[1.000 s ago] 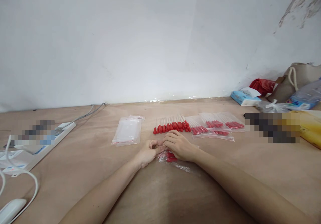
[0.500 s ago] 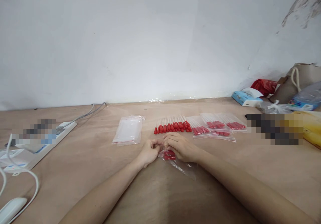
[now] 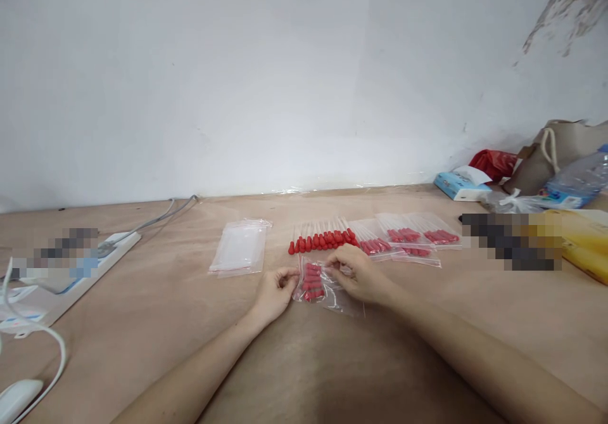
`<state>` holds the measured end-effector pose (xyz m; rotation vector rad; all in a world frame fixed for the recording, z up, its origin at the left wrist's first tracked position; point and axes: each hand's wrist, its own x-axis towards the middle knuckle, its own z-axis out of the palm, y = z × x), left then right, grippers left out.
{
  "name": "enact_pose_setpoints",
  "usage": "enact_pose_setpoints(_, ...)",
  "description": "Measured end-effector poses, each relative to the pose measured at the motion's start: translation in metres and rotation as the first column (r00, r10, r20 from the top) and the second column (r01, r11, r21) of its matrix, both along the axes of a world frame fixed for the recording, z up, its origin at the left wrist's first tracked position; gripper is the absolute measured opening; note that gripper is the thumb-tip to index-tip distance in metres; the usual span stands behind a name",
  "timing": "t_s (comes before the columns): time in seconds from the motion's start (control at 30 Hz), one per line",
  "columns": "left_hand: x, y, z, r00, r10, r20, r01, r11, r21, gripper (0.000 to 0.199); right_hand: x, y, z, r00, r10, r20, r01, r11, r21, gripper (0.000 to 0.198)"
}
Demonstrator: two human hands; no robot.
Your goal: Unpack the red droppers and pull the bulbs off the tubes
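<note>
Between my hands is a clear zip bag (image 3: 339,298) with several red-bulbed droppers (image 3: 313,281) inside, their bulbs stacked one above another. My left hand (image 3: 276,292) pinches the bag's left edge between thumb and fingers. On the other side, my right hand (image 3: 356,274) has thumb and fingertips closed on the plastic near the bulbs. Just beyond, a row of loose droppers (image 3: 325,240) lies with red bulbs toward me and thin clear stems pointing to the wall. Filled zip bags (image 3: 403,237) of droppers overlap to the right of that row.
A stack of flat clear bags (image 3: 240,246) lies left of the loose droppers. Far left are a white power strip (image 3: 76,284) and cables. A tissue pack (image 3: 460,186), a plastic bottle (image 3: 582,177) and a yellow bag (image 3: 584,240) crowd the right side.
My hands have moved apart, and the bag now lies flatter and more stretched between them, with more red bulbs showing. The view has shifted slightly.
</note>
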<state>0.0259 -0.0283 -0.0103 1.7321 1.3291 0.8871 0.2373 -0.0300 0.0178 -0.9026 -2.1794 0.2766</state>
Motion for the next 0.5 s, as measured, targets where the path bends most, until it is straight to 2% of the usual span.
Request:
enact_pose_setpoints(0.1, -0.004, -0.005, 0.007, 0.982, -0.011, -0.188, 0.043, 0.985, 0.169, 0.021, 0.013, -0.011, -0.010, 0.993, -0.032, 0.114, 0.039, 0.997, -0.062, 0.008)
enact_pose_setpoints(0.2, -0.007, -0.008, 0.015, 0.946, 0.003, -0.323, 0.106, 0.942, 0.320, 0.019, 0.018, -0.020, -0.020, 0.986, -0.096, 0.135, 0.110, 0.989, -0.102, 0.008)
enact_pose_setpoints(0.3, -0.009, -0.006, 0.018, 0.950, -0.114, -0.290, 0.190, 0.950, 0.247, 0.015, 0.017, -0.021, -0.027, 0.981, -0.151, 0.122, 0.165, 0.980, -0.114, 0.008)
enact_pose_setpoints(0.4, -0.010, -0.004, 0.017, 0.955, -0.246, -0.167, 0.268, 0.955, 0.129, 0.010, 0.015, -0.019, -0.030, 0.977, -0.169, 0.129, 0.184, 0.976, -0.115, 0.009)
enact_pose_setpoints(0.5, -0.010, -0.003, 0.017, 0.943, -0.329, -0.042, 0.331, 0.943, 0.042, 0.014, 0.015, -0.017, -0.031, 0.969, -0.189, 0.159, 0.206, 0.974, -0.093, 0.011)
